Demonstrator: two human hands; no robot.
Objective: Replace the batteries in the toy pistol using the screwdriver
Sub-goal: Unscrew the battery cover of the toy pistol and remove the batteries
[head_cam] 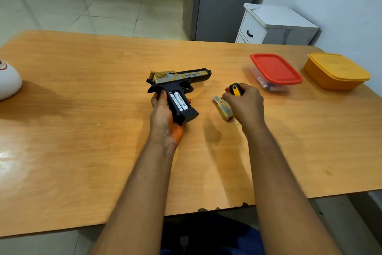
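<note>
Red-lidded box [276, 69] and yellow tub [336, 71] far right.

I see bare tabletop [82, 130] across the whole left half, from the near edge to the far edge, with only a white rounded object [8, 81] sitting at the left edge. The middle is crowded: my left hand [165, 114] grips the toy pistol [177, 87], my right hand [244, 101] holds the screwdriver [236, 89], and the loose grip cover [224, 109] lies touching the right hand, leaving a narrow lane of wood between pistol and cover. Toward the far right corner, a red-lidded container [276, 70] and an orange container [336, 71] stand near each other with a gap between them. The near right corner is open wood.
</note>
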